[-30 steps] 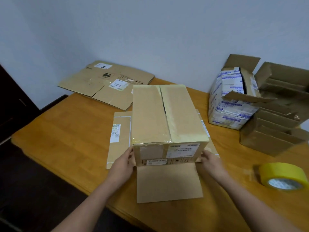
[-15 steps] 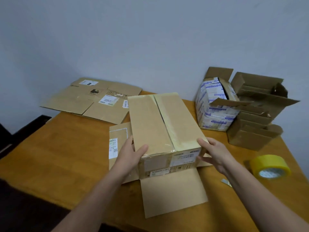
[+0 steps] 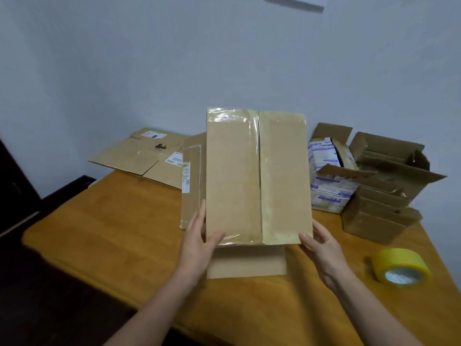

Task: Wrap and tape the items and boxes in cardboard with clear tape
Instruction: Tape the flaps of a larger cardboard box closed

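Head view: the taped box (image 3: pixel 257 176) is held tipped up over the cardboard sheet (image 3: pixel 247 263), glossy seam shown; its lower corners are gripped by the left hand (image 3: pixel 199 243) and the right hand (image 3: pixel 321 248); the wooden table (image 3: pixel 112 233) is seen leftward, the tape roll (image 3: pixel 399 265) rightward.

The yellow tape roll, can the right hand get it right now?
Probably yes, once freed: the tape roll lies on bare table just right of the right hand, nothing between. But that hand grips the taped box.

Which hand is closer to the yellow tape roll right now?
Right. The right hand holds the box on the side facing the tape roll; the left hand holds the opposite side, with the box between.
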